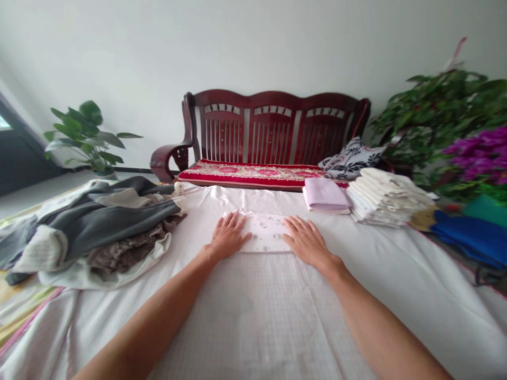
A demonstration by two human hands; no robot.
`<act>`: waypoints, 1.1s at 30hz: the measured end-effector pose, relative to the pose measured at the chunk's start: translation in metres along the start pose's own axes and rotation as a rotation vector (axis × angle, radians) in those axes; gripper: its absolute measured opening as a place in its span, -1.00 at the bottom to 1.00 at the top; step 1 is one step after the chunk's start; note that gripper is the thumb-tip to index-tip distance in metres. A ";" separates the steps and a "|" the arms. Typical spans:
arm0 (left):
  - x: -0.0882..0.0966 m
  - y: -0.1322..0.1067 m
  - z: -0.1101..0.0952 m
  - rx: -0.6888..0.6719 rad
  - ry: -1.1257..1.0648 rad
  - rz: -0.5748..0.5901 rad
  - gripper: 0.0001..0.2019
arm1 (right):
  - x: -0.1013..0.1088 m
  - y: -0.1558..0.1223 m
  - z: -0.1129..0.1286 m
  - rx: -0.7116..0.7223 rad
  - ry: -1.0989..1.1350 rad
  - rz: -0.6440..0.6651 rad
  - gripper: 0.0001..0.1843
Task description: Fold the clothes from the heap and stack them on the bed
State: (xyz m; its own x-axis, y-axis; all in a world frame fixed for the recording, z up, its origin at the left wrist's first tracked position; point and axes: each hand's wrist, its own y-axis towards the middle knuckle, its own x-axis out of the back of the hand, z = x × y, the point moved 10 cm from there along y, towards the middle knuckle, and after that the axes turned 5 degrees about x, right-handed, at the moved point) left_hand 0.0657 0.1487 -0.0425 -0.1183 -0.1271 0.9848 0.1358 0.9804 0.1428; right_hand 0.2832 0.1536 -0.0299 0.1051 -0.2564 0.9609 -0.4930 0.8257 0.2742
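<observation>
A white cloth with a small grey print (266,235) lies folded into a flat rectangle on the white sheet (245,316). My left hand (229,236) rests flat on its left end, fingers stretched out and pointing away from me. On the right end lies my right hand (307,238), palm down, with its fingers spread. Neither hand grips anything. Between the two thumbs the printed middle of the cloth shows. What garment or cloth it is, I cannot tell.
To the left lies a loose heap of grey and white clothes (114,216). Back right stand a folded lilac cloth (327,195) and a stack of folded cream cloths (390,195). Blue fabric (471,235) lies far right. Behind is a wooden bench (273,126); plants flank it.
</observation>
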 end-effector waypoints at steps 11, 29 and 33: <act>0.003 -0.002 0.022 0.131 -0.042 0.011 -0.37 | 0.002 -0.008 -0.054 -0.116 0.497 -0.235 -0.37; 0.028 -0.023 0.074 0.521 -0.164 -0.058 -0.67 | 0.017 -0.032 -0.093 -0.554 0.404 -0.261 -0.45; 0.024 -0.021 0.077 0.535 -0.386 -0.063 -0.79 | 0.041 -0.027 -0.070 -0.447 0.135 -0.305 -0.54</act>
State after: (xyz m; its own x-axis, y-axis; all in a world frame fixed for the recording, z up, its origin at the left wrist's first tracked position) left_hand -0.0159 0.1367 -0.0296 -0.4675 -0.2210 0.8559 -0.3785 0.9251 0.0322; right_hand 0.3612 0.1563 0.0049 0.3099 -0.4751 0.8235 -0.0113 0.8643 0.5029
